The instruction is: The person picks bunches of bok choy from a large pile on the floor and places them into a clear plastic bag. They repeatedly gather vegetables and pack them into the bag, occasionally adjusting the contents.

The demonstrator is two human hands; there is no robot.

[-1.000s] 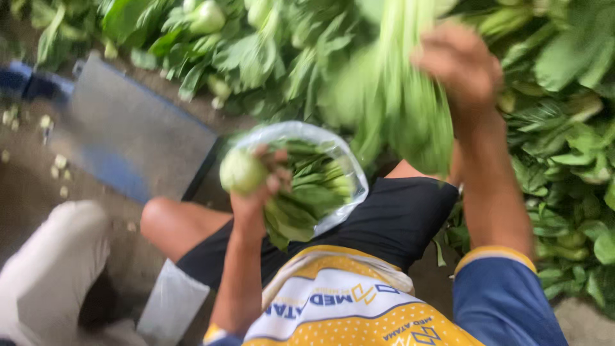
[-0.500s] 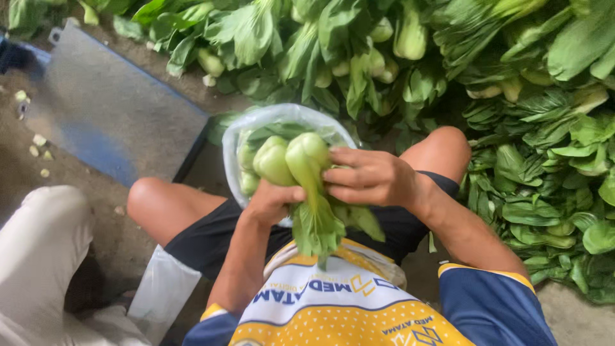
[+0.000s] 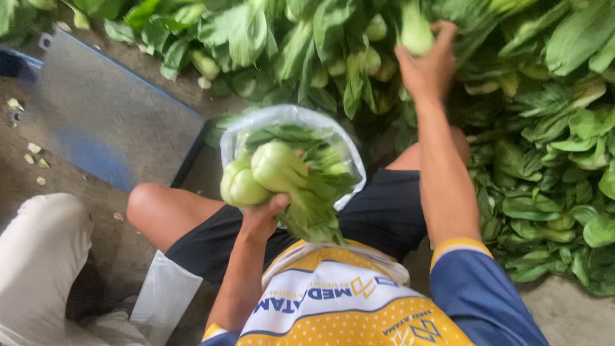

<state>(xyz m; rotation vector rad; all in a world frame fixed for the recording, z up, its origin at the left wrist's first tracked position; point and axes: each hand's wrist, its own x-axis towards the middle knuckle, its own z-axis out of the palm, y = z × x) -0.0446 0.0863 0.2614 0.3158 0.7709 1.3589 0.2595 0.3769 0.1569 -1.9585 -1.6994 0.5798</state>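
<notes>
Head view: my left hand (image 3: 262,218) has its grip closed around a bunch of bok choy (image 3: 269,176), held at the mouth of a clear plastic bag (image 3: 288,118) above my lap. My right hand (image 3: 428,67), beyond the bag, closes its grip on a bok choy head (image 3: 415,32) in the heap of greens (image 3: 544,128).

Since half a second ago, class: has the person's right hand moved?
Yes. The right hand has left the bagged bok choy and reached up and away to the pile, gripping a stalk.
</notes>
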